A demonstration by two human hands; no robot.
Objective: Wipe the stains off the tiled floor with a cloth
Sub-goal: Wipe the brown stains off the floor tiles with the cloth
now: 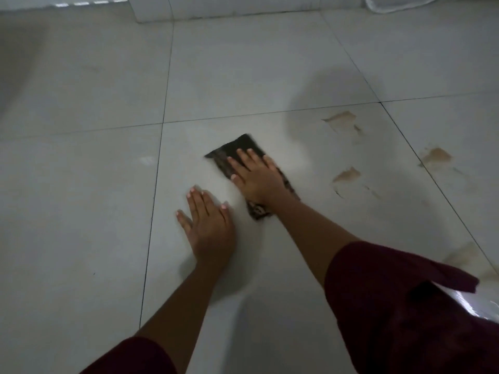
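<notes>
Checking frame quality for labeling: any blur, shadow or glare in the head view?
Head view: dim, soft overall; motion blur on the cloth edges under the right hand; left hand fairly sharp, flat on the floor; broad shadow by the brown stains; glare patch at lower right; grout lines bow from wide-angle distortion.

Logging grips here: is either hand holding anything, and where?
Nothing is gripped. The right hand presses flat on the cloth's middle; the left hand rests on bare floor.
</notes>
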